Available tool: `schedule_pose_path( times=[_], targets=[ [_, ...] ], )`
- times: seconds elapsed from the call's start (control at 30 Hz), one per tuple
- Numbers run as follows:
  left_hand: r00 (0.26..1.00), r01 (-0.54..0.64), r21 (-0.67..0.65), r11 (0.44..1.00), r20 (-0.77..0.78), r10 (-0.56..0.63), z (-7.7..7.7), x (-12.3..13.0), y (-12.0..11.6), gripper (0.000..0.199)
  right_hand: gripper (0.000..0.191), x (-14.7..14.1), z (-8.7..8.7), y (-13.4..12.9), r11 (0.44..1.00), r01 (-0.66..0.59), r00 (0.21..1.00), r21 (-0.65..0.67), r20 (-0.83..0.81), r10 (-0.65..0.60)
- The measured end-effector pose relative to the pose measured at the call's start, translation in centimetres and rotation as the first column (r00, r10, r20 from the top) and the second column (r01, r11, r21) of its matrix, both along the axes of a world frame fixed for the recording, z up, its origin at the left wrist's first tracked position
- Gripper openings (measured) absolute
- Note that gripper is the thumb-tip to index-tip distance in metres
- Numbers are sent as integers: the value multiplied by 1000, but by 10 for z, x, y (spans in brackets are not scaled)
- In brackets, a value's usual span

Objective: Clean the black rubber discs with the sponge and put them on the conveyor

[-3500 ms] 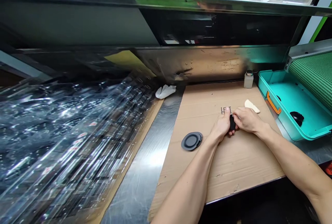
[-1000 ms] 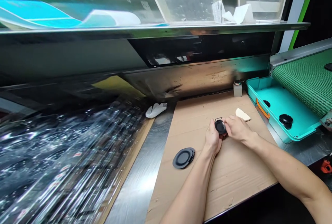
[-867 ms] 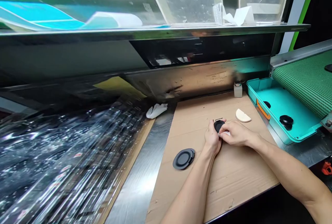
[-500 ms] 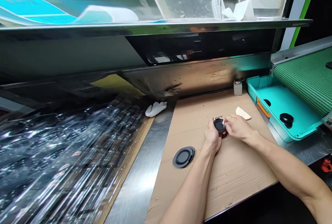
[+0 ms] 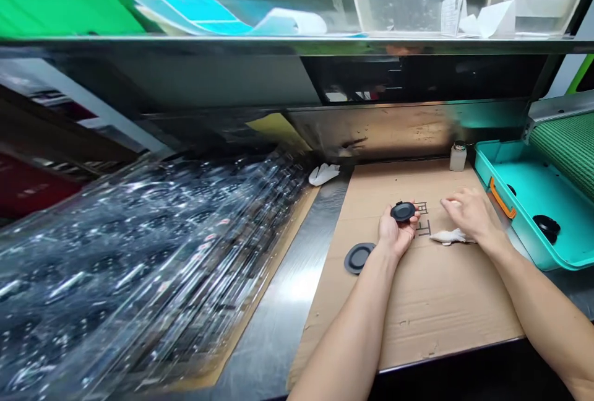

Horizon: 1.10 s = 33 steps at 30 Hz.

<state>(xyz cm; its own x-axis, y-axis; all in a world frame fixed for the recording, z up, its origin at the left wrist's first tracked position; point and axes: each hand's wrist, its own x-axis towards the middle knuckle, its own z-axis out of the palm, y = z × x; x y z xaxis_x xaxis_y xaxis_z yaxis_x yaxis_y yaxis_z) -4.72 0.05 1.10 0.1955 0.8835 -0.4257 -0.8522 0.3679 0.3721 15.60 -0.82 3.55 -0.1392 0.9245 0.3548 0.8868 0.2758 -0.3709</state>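
In my left hand [image 5: 396, 234] lies a small round black plastic part [image 5: 403, 211], fingers curled round its edge and its dished face turned up. My right hand [image 5: 468, 212] is over the cardboard to the right, its fingers bent together; whatever they hold, if anything, is hidden. Just below it a crumpled white cloth [image 5: 449, 237] rests on the cardboard sheet [image 5: 417, 314]. A larger flat black disc [image 5: 359, 257] lies left of my left forearm, which partly covers it.
At right stands a teal bin [image 5: 524, 203] with black round parts inside, beside a green conveyor belt [image 5: 568, 141]. A small bottle [image 5: 458, 156] stands at the back. Clear plastic packaging [image 5: 162, 265] with dark contents fills the left. A metal shelf edge [image 5: 278, 47] crosses above.
My right hand has left the black part and moved right; the white cloth now lies on the cardboard. The pale, half-round piece seen before is now hidden. The view has swung left.
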Motion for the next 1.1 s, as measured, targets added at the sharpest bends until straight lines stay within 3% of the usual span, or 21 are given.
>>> schedule_pose_path(
  times=[0.07, 0.17, 0.27, 0.4, 0.5, 0.67, 0.8, 0.93, 1.1],
  targets=[
    [999, 5, 1, 1000, 32, -5, -1, -2, 0, 61, 27, 6, -5, 5, 995, 101, 990, 21, 97, -103],
    [1000, -10, 31, 999, -9, 10, -5, 2, 1, 62, 23, 9, -12, 11, 996, 60, 991, -67, 122, -52],
    [995, -8, 124, 992, -95, 20, -10, 11, 2, 60, 27, -5, -14, 9, 997, -70, 995, 29, -64, 72],
    [991, -30, 198, 980, -119, 55, -12, 19, 0, 49, 29, -38, -15, -10, 959, -222, 930, 178, -257, 263],
    [995, 57, 205, 977, -95, -38, -11, 19, -4, 44, 23, -53, -19, -19, 903, -408, 885, 138, -183, 428],
    [993, 71, 217, 974, -106, -48, -8, 20, -9, 41, 22, -50, -22, -16, 957, -270, 961, 110, -32, 274],
    [993, 95, 171, 981, -84, -82, -9, 18, -7, 42, 19, -47, -19, -14, 910, -412, 911, 51, 28, 411],
    [993, 46, 171, 984, -113, -27, -9, 11, -7, 39, 20, -19, -19, 5, 988, -155, 985, -4, 74, 155],
    [994, 99, 207, 973, -65, -87, -4, 10, -9, 47, 24, 30, -39, 40, 992, 121, 992, 19, 29, -122]
  ],
)
